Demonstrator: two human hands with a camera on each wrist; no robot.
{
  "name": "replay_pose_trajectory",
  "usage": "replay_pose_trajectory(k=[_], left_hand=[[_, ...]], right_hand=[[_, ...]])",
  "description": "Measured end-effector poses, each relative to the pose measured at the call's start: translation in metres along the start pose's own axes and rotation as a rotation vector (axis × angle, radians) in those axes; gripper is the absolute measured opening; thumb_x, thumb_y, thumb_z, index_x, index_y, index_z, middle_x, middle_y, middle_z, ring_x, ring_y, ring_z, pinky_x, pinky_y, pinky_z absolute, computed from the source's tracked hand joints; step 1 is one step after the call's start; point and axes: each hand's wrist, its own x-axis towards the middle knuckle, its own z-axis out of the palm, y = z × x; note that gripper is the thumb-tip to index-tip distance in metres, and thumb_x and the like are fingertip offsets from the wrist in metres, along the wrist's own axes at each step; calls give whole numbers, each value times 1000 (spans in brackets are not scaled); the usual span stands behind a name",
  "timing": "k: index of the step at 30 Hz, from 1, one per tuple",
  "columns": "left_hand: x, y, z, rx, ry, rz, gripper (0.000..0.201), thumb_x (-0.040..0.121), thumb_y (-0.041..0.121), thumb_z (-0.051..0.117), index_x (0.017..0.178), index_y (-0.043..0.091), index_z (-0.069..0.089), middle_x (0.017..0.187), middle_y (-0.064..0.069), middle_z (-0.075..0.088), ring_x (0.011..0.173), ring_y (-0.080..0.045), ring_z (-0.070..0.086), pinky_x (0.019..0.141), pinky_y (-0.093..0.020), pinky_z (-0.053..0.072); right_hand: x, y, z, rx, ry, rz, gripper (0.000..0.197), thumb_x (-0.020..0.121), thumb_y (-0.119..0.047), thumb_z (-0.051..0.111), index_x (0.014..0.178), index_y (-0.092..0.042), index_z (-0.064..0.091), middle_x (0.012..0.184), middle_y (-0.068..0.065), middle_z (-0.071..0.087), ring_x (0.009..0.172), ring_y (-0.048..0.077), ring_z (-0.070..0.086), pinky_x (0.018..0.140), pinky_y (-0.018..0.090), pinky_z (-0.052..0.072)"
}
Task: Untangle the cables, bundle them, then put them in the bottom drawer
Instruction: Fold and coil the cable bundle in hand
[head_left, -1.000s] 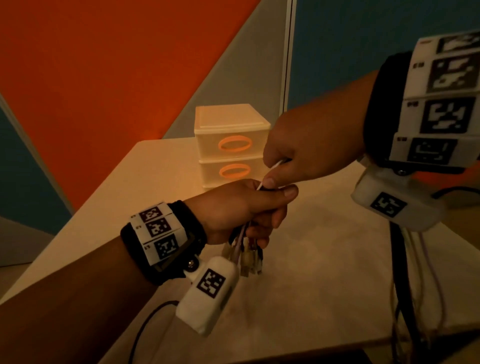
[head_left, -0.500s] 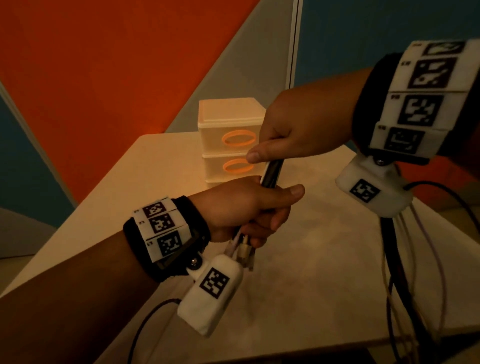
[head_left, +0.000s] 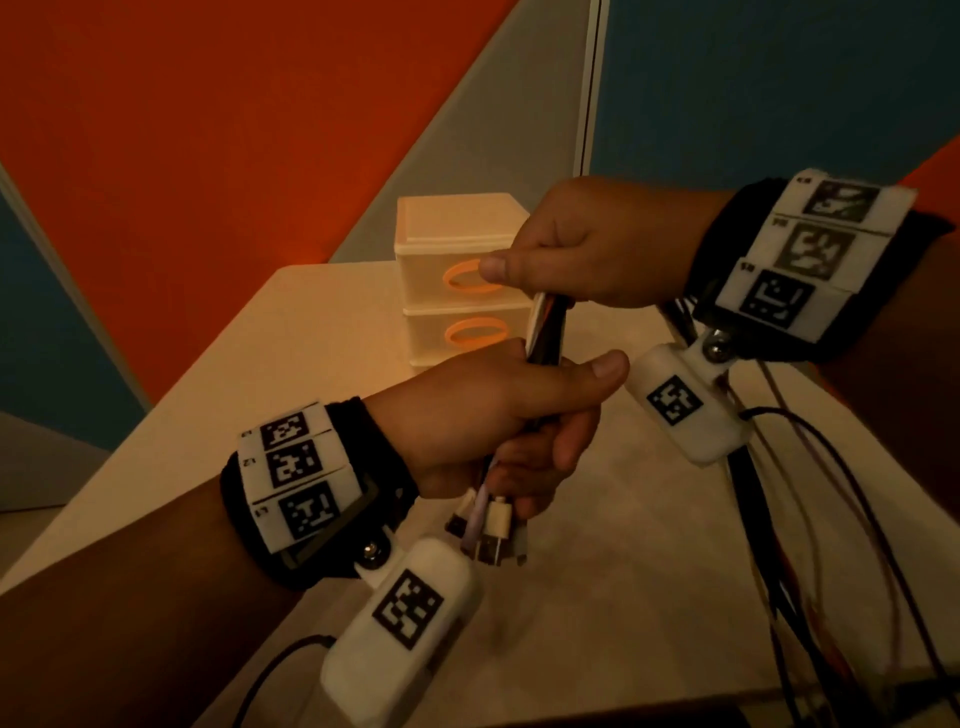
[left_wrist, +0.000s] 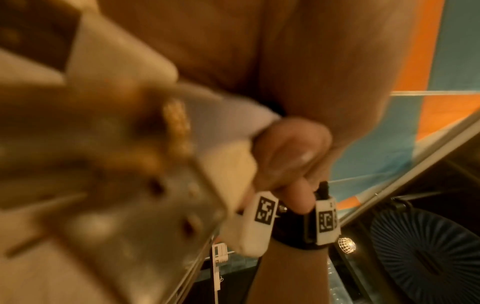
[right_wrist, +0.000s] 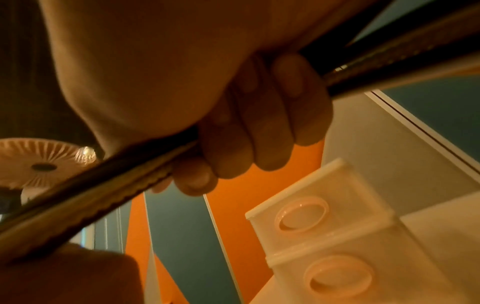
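Cables (head_left: 545, 332): a bunch of dark and white leads, held in the air above the desk (head_left: 332, 332), running steeply from one fist down into the other.

Left hand (head_left: 483, 415): fingers curled round the lower part of the bunch, thumb laid forward over the top. Connector ends (head_left: 493, 530), white, lilac and metal, hang out just beneath the fist. In the left wrist view these plugs are blurred and fill the foreground; possibly USB type.

Right hand (head_left: 587, 249): above the left, fingers (right_wrist: 259, 123) wrapped round the upper part of the bunch; loose lengths trail off past the right wrist.

Drawer unit (head_left: 457, 280): cream, two drawers stacked, each with an orange oval handle, both closed. Stands on the desk behind the hands, near the wall. The bottom drawer (head_left: 467, 332) is partly hidden by the hands.
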Motion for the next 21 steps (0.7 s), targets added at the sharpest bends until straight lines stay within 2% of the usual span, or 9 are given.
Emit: replay_pose_trajectory(k=[2, 5, 8, 10, 12, 14, 16, 19, 21], left_hand=[[-3, 0, 1, -14, -2, 42, 56, 103, 37, 45, 58, 3, 50, 37, -2, 28, 31, -15, 31, 47, -25, 40], [-7, -2, 4, -27, 1, 139, 56, 104, 33, 46, 56, 3, 49, 36, -2, 30, 29, -14, 32, 48, -25, 39], [-9, -3, 8, -133, -21, 228, 54, 101, 31, 45, 56, 2, 47, 36, -1, 32, 29, -12, 33, 46, -24, 37], [-9, -2, 11, -206, -30, 287, 53, 99, 33, 44, 56, 2, 46, 37, 1, 31, 30, -10, 33, 44, -24, 36], [-8, 3, 12, -276, -35, 355, 56, 102, 33, 39, 56, 3, 45, 36, 1, 30, 29, -9, 33, 43, -23, 35], [-7, 9, 12, -367, -36, 413, 59, 105, 34, 35, 55, 3, 43, 36, 0, 28, 28, -10, 32, 42, -24, 32], [-5, 17, 11, -475, -42, 453, 57, 104, 34, 37, 57, 3, 44, 37, 0, 26, 28, -12, 27, 42, -26, 28], [-1, 24, 9, -610, -65, 473, 56, 105, 36, 37, 60, 4, 47, 38, 2, 25, 29, -11, 27, 44, -26, 29], [1, 26, 8, -646, -55, 480, 56, 105, 37, 37, 61, 5, 49, 38, 3, 25, 30, -8, 34, 46, -24, 33]], right_hand=[[-2, 3, 11, 145, 41, 20, 57, 102, -48, 47, 56, -15, 54, 44, -9, 47, 43, 6, 41, 49, 17, 35], [-12, 0, 33, 449, 94, 21, 58, 97, -58, 41, 60, -17, 58, 50, -6, 48, 49, 11, 44, 57, 28, 38], [-21, -10, 56, 731, 163, 58, 56, 94, -60, 33, 61, -25, 62, 61, 8, 48, 60, 25, 44, 65, 41, 37], [-24, -16, 67, 945, 182, 75, 55, 92, -61, 34, 61, -28, 64, 61, 4, 48, 60, 24, 43, 66, 43, 35], [-25, -22, 72, 1108, 194, 66, 52, 95, -61, 35, 68, -30, 66, 63, -2, 53, 63, 18, 49, 69, 40, 38], [-25, -27, 73, 1206, 198, 56, 52, 108, -43, 26, 78, -19, 61, 65, -7, 62, 66, 11, 61, 69, 29, 49], [-22, -29, 74, 1325, 200, 31, 46, 111, -25, 19, 88, -11, 57, 68, -9, 69, 70, 1, 67, 68, 17, 53], [-19, -28, 80, 1427, 214, 62, 29, 107, -32, 33, 102, -16, 56, 83, -12, 71, 81, 0, 69, 73, 16, 54], [-20, -27, 85, 1511, 256, 73, 21, 104, -32, 40, 98, -20, 56, 78, -15, 71, 76, -4, 68, 69, 13, 53]])
